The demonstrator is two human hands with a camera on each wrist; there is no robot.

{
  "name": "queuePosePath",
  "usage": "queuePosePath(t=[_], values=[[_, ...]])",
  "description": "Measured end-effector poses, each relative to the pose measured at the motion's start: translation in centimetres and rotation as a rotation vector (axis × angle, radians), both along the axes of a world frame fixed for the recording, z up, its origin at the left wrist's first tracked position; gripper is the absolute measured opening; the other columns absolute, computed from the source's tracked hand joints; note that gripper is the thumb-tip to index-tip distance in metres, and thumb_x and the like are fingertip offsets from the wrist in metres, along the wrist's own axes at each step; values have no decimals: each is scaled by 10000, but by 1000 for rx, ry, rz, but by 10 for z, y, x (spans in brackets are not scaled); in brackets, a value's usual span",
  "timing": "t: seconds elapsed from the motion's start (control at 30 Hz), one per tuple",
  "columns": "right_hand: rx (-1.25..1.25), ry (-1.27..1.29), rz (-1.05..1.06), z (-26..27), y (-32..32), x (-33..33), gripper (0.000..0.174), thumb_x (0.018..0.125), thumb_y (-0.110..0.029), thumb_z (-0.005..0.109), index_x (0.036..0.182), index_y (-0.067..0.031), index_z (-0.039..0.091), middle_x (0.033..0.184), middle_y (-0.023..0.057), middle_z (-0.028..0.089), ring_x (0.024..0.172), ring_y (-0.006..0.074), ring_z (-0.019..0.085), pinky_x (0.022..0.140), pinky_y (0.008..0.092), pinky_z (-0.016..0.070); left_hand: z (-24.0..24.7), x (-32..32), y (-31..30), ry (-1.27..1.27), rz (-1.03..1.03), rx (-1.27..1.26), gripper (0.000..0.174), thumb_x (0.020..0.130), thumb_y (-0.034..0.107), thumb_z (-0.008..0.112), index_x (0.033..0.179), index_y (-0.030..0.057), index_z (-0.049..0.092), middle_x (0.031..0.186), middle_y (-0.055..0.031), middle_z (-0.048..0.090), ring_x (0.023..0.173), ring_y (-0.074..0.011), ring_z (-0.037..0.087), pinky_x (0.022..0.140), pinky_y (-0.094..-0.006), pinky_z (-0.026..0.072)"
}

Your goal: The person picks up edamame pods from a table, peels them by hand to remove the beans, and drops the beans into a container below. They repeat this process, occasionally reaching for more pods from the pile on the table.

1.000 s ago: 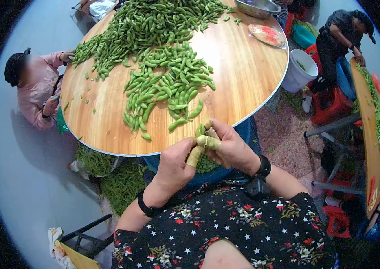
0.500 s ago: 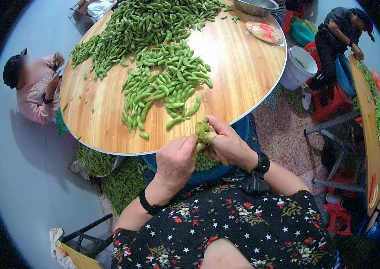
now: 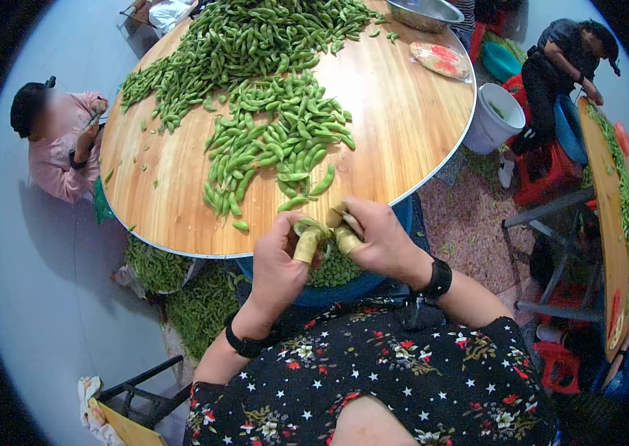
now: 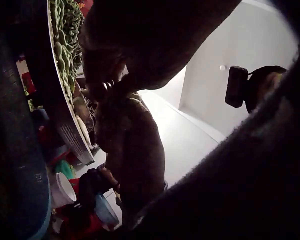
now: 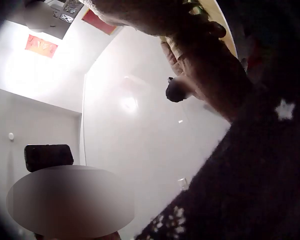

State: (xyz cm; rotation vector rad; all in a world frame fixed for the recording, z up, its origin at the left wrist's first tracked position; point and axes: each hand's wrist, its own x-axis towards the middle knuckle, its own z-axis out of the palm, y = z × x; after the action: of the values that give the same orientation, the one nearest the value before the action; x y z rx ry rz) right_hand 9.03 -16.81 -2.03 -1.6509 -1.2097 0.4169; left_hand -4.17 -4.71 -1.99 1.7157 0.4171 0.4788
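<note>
My left hand (image 3: pixel 277 256) holds a green soybean pod (image 3: pixel 305 226) between curled fingers and a thumb wrapped in a yellowish cover, over the near edge of the round table. Close on its right is my right hand (image 3: pixel 383 236), fingers bent and covered thumb pointing at the pod; I cannot tell whether it grips anything. Below both hands, shelled green beans (image 3: pixel 335 273) lie in a blue basin (image 3: pixel 396 215). The left wrist view shows my right hand (image 4: pixel 130 130) in shadow. Loose pods (image 3: pixel 277 137) lie just ahead on the table.
A large pod heap (image 3: pixel 247 44) covers the far part of the wooden table (image 3: pixel 403 126). A metal bowl (image 3: pixel 426 13) and a flat plastic packet (image 3: pixel 441 59) sit at its right. A white bucket (image 3: pixel 494 119) stands beyond. People sit left and right; pod husks (image 3: pixel 199 312) cover the floor.
My hands were pressed together around a pod; now they have parted slightly. The left hand has turned, showing its thumb and the pod. The person at left has drawn a hand back from the table.
</note>
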Motion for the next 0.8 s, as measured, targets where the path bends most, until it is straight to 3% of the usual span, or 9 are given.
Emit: queuePosePath(t=[0.07,0.17,0.27,0.33,0.37,0.43,0.6,0.67,0.8], values=[[-68,19,-4,-4,-6,5,168,766,-45,587,924,1,555,695,78,510,595,106,474,523,250,388,3,-2,1,-9,-17,-237,117,907,81,585,972,-1,533,751,-43,600,624,-102,573,560,-236,475],[-21,669,110,-14,-9,1,153,880,-114,570,1007,-38,531,750,-19,528,563,60,461,495,202,375,-1,-4,5,-86,-93,-359,101,932,107,545,991,32,513,821,-42,601,671,-111,597,575,-254,505],[-66,898,150,-5,-9,-1,190,904,-153,586,1041,-46,512,716,-22,514,537,48,450,456,186,354,-7,-4,7,-73,-127,-441,109,922,93,559,1000,25,523,860,-51,608,742,-116,615,623,-258,513],[-69,850,148,-6,-10,-1,191,903,-166,596,1032,-49,517,697,-26,511,537,44,449,442,185,343,-10,-5,8,-12,-60,234,200,862,13,588,1049,-12,519,856,-105,621,720,-175,628,629,-307,513],[-72,802,148,-6,-10,0,193,902,-178,607,1023,-53,522,679,-30,507,536,40,448,428,183,332,-6,-3,9,-11,-59,235,200,862,13,588,1049,-12,519,856,-105,621,720,-175,628,629,-307,513],[-120,721,147,-5,-9,4,212,875,-190,639,989,-41,540,667,-17,515,558,64,479,460,220,372,6,3,13,-218,-96,972,283,783,-38,585,1058,-18,524,877,-172,613,757,-296,628,668,-364,507],[-51,466,62,-7,-5,-1,247,824,-201,695,921,-14,566,656,31,529,589,106,528,512,283,430,-2,-3,7,-99,-152,804,284,750,-47,561,1031,-14,538,870,-200,595,789,-370,601,683,-411,494],[72,100,-121,-5,-6,-5,251,806,-199,708,903,-9,575,642,55,516,601,106,522,531,294,436,-3,-3,5,-81,-114,811,277,755,-42,557,1029,-12,537,861,-191,596,780,-364,603,671,-414,492],[78,84,-110,-6,-10,-11,274,788,-204,725,908,-8,575,628,72,511,590,108,514,530,289,432,-6,0,-3,-75,-56,789,230,762,-18,563,991,-4,551,808,-180,586,742,-369,598,641,-408,488]])
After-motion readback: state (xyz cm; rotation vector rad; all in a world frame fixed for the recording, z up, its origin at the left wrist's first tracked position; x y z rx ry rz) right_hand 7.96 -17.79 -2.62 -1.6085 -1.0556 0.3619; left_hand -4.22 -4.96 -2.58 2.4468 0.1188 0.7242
